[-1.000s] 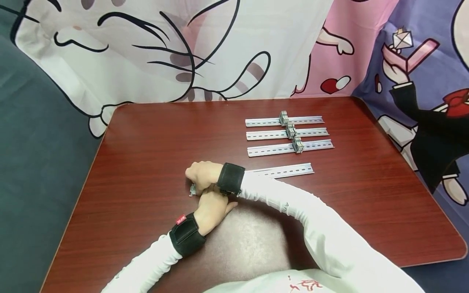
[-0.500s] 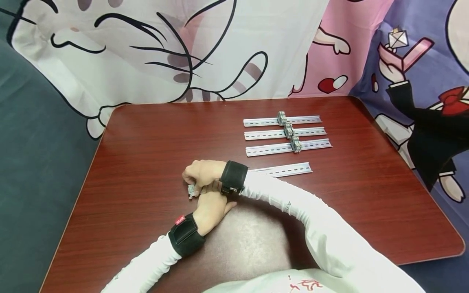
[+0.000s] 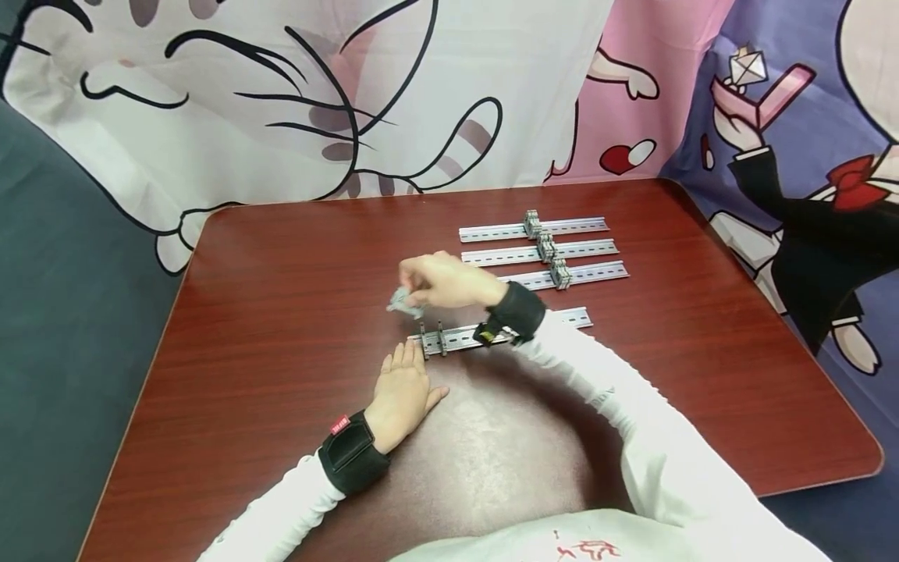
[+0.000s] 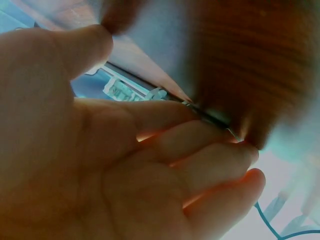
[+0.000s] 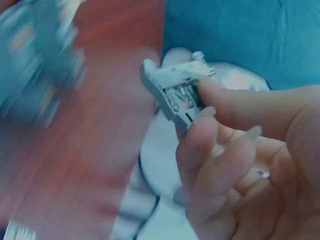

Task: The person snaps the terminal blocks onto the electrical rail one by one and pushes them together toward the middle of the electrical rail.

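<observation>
My right hand (image 3: pixel 449 281) pinches a grey terminal block (image 5: pixel 175 90) between thumb and fingertips, held beyond the left end of the nearest metal DIN rail (image 3: pixel 460 338). In the right wrist view the metal parts in the block's side show. My left hand (image 3: pixel 400 394) lies palm down with straight fingers, fingertips right at that rail's left end. Two thin upright pieces (image 3: pixel 442 339) stand on the rail close to these fingertips. The right wrist and its black band cover part of the rail. The left wrist view shows mostly palm and fingers (image 4: pixel 215 155).
Three more slotted rails lie farther back: a far one (image 3: pixel 579 226), a middle one (image 3: pixel 593 250) and a near one (image 3: pixel 604 272), each bearing a cluster of terminal blocks (image 3: pixel 559 275). A printed curtain (image 3: pixel 421 94) hangs behind the brown table (image 3: pixel 281 273).
My right hand has moved from over the left fingers, right and away from me, carrying the terminal block. The two thin pieces on the rail now show. My left hand stays nearly in place.
</observation>
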{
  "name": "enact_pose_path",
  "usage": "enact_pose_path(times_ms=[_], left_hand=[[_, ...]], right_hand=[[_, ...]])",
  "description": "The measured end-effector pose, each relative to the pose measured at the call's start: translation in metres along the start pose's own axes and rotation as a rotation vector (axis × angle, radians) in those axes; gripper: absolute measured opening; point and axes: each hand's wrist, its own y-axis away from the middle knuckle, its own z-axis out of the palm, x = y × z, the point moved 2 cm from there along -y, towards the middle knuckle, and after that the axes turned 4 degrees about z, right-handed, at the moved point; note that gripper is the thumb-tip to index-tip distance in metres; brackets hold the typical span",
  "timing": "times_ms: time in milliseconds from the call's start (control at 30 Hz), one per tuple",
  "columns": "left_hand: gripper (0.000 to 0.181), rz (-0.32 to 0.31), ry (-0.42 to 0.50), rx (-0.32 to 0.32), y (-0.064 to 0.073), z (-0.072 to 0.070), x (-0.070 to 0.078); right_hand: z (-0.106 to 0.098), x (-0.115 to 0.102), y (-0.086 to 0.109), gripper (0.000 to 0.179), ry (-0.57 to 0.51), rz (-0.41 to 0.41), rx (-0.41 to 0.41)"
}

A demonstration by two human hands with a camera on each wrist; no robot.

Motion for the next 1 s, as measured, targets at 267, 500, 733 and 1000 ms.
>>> enact_pose_path(times_ms=[267,500,733,1000], left_hand=[[0.077,0.0,0.074,-0.064,-0.002,-0.004,-0.004],[0.074,0.023,0.067,-0.057,-0.005,-0.004,-0.005],[0.072,0.033,0.052,-0.042,-0.005,-0.003,-0.004],[0.073,0.038,0.048,-0.032,-0.005,-0.003,-0.003]], right_hand=[[-0.018,0.072,0.071,0.012,0.075,0.289,0.165],[-0.009,0.103,0.118,0.024,0.106,0.409,0.165],[-0.003,0.115,0.137,0.045,0.114,0.458,0.179],[0.002,0.116,0.138,0.053,0.117,0.461,0.17]])
